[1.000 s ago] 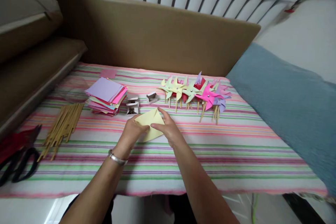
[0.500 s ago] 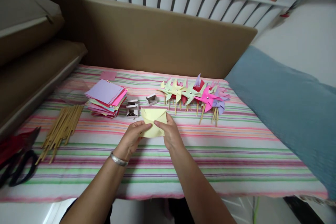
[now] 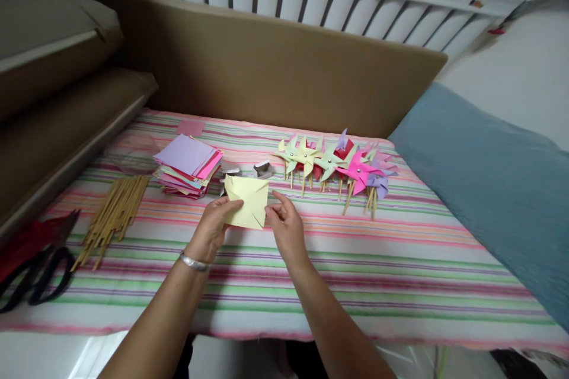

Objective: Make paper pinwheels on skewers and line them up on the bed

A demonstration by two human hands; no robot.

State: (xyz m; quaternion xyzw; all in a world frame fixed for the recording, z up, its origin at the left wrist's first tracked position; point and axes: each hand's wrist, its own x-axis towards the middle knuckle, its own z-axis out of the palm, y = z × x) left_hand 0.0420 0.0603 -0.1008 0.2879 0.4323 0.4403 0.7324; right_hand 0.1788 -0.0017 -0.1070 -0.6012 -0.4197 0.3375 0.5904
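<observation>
A pale yellow paper square (image 3: 249, 195) with diagonal cuts running in from its corners is held up above the striped cloth. My left hand (image 3: 216, 222) pinches its left edge, thumb on top and fingers underneath. At the right edge, my right hand (image 3: 287, 225) has its thumb and curled fingers closed on the paper, while the forefinger points up and away. Small white boxes (image 3: 263, 169) stand just behind, one partly hidden by the paper. A stack of coloured paper squares (image 3: 189, 169) lies to the left of them.
Finished paper pinwheels (image 3: 359, 170) on sticks lie in a row at the right. Wooden sticks (image 3: 116, 213) are bundled at the left, near black-handled scissors (image 3: 51, 272) and something red. Beneath lies a striped cloth (image 3: 400, 290). A brown board (image 3: 275, 71) closes off the back.
The paper has shifted slightly left and turned, with its cut corners now showing. My right thumb has drawn back from its middle to the right edge. The view has shifted a little.
</observation>
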